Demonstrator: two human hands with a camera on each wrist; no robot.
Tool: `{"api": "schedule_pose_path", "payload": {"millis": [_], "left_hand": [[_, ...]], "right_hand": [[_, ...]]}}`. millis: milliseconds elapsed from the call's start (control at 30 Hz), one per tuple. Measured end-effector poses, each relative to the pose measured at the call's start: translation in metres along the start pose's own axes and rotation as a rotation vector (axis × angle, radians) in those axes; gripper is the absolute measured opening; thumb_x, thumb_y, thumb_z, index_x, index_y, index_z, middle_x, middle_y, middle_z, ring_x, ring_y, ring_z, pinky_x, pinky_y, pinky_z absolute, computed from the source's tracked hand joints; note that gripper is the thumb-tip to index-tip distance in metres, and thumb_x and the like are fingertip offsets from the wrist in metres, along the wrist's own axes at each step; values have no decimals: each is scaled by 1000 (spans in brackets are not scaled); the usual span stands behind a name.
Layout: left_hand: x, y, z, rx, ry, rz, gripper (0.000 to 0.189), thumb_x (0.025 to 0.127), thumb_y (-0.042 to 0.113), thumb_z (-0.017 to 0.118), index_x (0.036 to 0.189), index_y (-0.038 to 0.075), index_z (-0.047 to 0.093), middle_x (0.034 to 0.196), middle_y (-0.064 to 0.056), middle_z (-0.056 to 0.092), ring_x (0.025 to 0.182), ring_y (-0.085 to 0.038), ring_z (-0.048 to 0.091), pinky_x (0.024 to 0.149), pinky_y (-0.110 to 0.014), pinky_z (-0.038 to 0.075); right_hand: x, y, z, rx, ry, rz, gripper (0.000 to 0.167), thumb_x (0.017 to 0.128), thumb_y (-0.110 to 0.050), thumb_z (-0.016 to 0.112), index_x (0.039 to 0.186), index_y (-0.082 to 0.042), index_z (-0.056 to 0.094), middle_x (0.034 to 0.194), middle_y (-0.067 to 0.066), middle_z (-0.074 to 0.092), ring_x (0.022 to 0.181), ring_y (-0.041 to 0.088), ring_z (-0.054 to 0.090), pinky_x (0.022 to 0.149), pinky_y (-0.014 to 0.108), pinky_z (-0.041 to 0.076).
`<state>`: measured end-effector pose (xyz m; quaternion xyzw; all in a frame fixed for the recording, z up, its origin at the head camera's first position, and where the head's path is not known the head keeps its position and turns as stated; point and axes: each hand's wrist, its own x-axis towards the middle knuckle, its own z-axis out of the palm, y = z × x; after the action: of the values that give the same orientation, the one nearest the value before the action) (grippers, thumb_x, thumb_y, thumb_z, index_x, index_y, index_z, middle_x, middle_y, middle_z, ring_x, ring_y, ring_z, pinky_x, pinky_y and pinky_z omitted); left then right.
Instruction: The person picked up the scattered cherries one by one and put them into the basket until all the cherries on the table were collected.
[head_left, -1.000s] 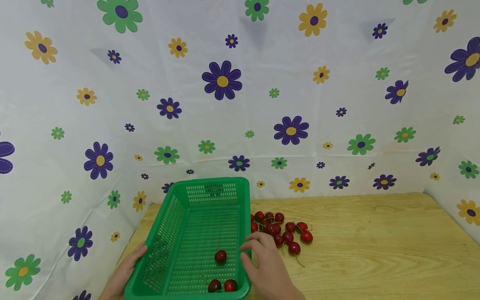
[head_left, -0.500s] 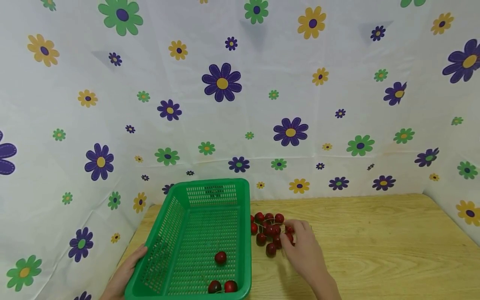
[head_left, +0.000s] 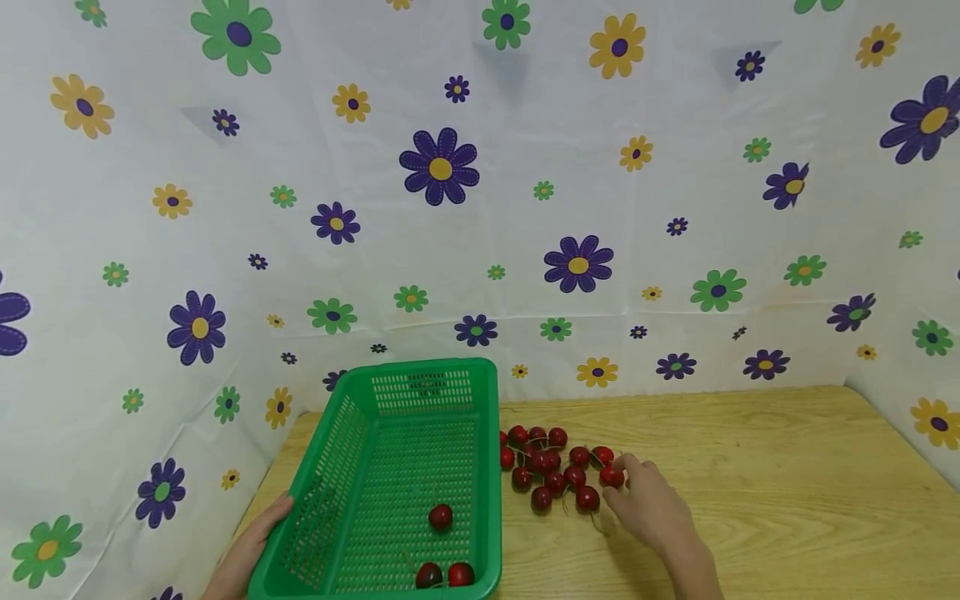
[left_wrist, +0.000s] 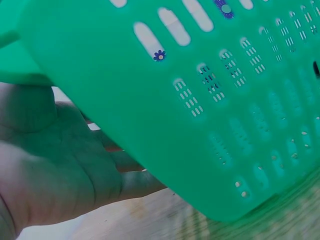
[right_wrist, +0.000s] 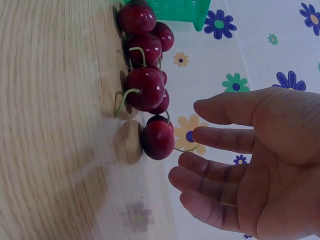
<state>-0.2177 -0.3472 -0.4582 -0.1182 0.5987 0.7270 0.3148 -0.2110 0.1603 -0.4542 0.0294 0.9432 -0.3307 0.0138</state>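
Note:
A green plastic basket [head_left: 491,475] with slotted walls stands left of centre in the head view, with a few dark red cherries [head_left: 441,517] near its front right. My left hand [head_left: 253,537] rests along the basket's outer left side; its extended fingers [left_wrist: 132,184] pass beside the wall in the left wrist view. To the right of the basket lies a cluster of stemmed cherries [head_left: 553,482]. At the cluster's right edge, my right hand [head_left: 651,504] reaches toward a bright red cherry [right_wrist: 158,140], thumb and fingers apart and nothing between them.
The wooden table [head_left: 750,483] stretches to the right of the right hand. A white flower-print sheet [head_left: 510,208] hangs behind and on both sides. Several more cherries [right_wrist: 145,89] crowd between the basket and the right hand.
My right hand has moved from the basket's right rim across the cherries to their right edge. One cherry now lies nearer the front of the cluster. The left hand stays at the basket.

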Motion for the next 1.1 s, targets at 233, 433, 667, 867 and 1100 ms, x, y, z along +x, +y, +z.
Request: {"api": "schedule_pose_path", "payload": {"millis": [233,433,667,867,1100], "left_hand": [[1,-1,-2,30,-83,12,88,101,64,32,152,22,-27,127,-12,49,109,-27,59,99,-50,50],[2,-2,-1,23,-115,16,91,100,66,34,153,22,-26,125,-11,51,110,-26,60,100,-50,49],[1,-1,1,-74,-47,6,88,97,66,44,157,29,-9,120,-7,56,109,-24,60,100,-47,49],[1,-1,1,-137,-121,37,52,102,60,38,143,35,20,118,-5,55,109,-23,59,98,-46,49],[-2,-3,-4,-214,-272,71,32,106,52,31,127,38,51,122,-4,58,113,-21,60,101,-43,48]], "right_hand": [[2,8,-1,20,-22,-5,27,91,-15,67,115,-2,63,100,15,60,82,23,57,58,34,46],[5,14,0,56,-75,-58,18,89,-10,67,106,-5,68,99,8,68,90,23,62,76,44,53],[9,16,4,70,-125,-74,19,86,-6,69,105,-1,68,94,6,68,81,19,62,71,37,53],[11,18,8,54,-126,-78,16,84,-4,69,100,0,68,90,7,67,81,20,61,72,38,53],[13,18,11,57,-149,-68,13,85,-3,68,97,2,66,86,8,64,76,19,59,66,35,52]]}}
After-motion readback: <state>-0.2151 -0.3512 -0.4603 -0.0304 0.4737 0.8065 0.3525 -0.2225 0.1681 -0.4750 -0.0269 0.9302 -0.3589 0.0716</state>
